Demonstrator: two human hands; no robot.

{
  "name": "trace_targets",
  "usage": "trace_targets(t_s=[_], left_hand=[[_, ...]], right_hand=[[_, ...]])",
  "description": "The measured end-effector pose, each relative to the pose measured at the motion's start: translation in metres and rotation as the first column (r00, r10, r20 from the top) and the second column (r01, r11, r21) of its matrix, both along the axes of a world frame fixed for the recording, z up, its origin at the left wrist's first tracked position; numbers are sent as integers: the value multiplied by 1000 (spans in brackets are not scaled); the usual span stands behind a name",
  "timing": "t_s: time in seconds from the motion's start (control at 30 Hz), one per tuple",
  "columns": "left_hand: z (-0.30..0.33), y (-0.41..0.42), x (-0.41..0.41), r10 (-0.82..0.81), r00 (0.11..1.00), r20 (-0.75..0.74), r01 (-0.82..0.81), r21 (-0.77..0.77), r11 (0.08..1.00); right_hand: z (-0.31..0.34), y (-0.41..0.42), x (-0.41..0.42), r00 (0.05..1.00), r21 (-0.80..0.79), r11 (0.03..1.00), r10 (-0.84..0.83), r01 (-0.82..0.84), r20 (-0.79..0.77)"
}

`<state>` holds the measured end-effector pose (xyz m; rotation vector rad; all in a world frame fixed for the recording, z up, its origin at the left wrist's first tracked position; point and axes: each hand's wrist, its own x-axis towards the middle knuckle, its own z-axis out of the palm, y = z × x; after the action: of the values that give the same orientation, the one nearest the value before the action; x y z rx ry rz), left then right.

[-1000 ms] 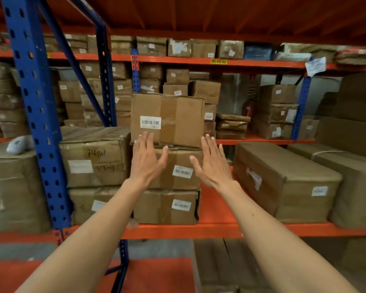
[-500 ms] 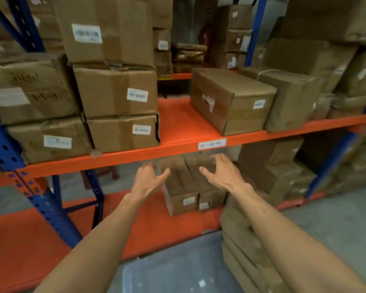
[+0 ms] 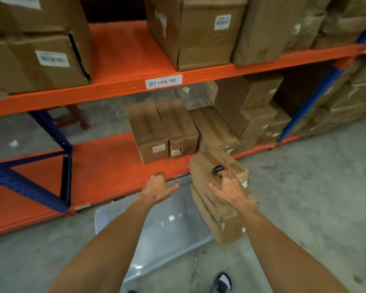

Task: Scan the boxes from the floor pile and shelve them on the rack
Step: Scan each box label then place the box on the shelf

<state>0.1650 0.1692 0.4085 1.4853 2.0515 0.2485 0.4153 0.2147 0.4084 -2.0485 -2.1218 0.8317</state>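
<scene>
A pile of brown taped boxes (image 3: pixel 217 210) stands on the concrete floor in front of the rack's bottom orange shelf (image 3: pixel 106 166). My right hand (image 3: pixel 228 190) reaches over the top box of the pile (image 3: pixel 237 168), thumb spread to the left. Its fingertips are at a small dark object (image 3: pixel 217 169) lying on that box; the blur hides whether they grip it. My left hand (image 3: pixel 159 187) hovers left of the pile above the shelf's front edge, fingers loosely curled, holding nothing.
Two boxes (image 3: pixel 163 132) stand side by side on the bottom shelf, with more stacked to their right. The upper orange shelf (image 3: pixel 123 53) carries labelled boxes on both sides of a bare gap. A clear plastic sheet (image 3: pixel 167 229) lies on the floor. A blue upright (image 3: pixel 317 98) stands at the right.
My view has swung down from the upper shelf to the floor. Both hands dropped from the shelved box; the right hand has reached the top of the floor pile.
</scene>
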Motion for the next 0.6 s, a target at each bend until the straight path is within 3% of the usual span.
trace_targets(t_s=[0.33,0.6], left_hand=[[-118,64,159,-15,999,42,23,-193,981],[-237,133,205,-65,998,13,66,-89,994]], right_hand=[[-92,76,138,1000,-125,992,-16,18,18],[-187,152,125,994,-65,992,111,-111,0]])
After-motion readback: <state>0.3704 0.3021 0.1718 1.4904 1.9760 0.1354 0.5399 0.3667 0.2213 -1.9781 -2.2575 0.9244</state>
